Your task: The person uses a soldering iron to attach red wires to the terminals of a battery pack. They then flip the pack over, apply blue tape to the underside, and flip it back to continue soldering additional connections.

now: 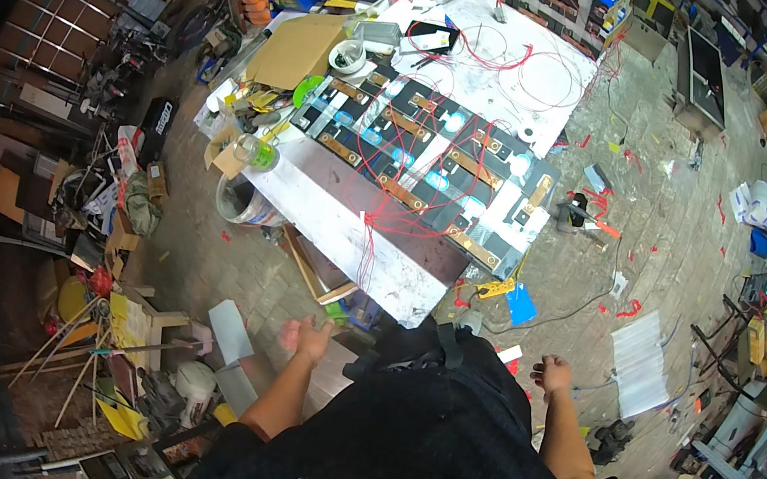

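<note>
My left hand [313, 337] hangs at my left side beyond the table's near end, empty, with its fingers apart. My right hand [552, 373] is low on my right over the floor. Its fingers are loosely bent with gaps between them, and I see nothing in it. Neither hand touches the white-topped table [406, 289] in front of me. On that table lies a battery pack [407, 157] of dark cells with copper busbars [402, 192] and clear tape. Thin red wires [372, 222] run across it, some gathered at the near side.
A jar with a green label [259, 154], a cardboard sheet [295, 52] and a white tub [347, 56] sit along the table's left. A taped battery block [550, 4] stands at the far end. On the floor are a blue piece [521, 305], a ribbed pale sheet [641, 364] and a bucket [242, 203].
</note>
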Motion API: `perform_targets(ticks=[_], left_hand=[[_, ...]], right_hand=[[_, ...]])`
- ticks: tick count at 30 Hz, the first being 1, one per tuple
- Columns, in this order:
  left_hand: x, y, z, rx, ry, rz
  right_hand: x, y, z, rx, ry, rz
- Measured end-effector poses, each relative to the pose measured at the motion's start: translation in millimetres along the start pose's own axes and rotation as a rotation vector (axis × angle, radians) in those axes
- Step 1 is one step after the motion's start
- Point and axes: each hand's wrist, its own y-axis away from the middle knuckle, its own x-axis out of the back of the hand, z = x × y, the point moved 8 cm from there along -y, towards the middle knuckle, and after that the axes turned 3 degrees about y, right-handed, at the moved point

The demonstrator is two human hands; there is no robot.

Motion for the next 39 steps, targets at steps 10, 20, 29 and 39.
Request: perform_targets(ticks=[10, 20, 29, 39], left_hand=[[-9.2, 14.0, 16.0, 0.146, 0.119, -0.145], [-31.1, -61.5, -74.6, 0.007, 0.029, -0.123], [-21.7, -27.3, -3.5, 0.048, -0.071, -0.154], [-19.3, -13.7, 93.5, -0.228, 0.381, -0.207]], right_hand=[[4.1, 2.8, -12.9, 0.029, 0.032, 0.031], [-1.8, 3.8, 1.3, 0.045, -0.022, 0.053], [1.9, -1.9, 23.2, 0.038, -0.026, 0.031], [-3.3, 4.7, 7.7, -0.002, -0.024, 0.005]])
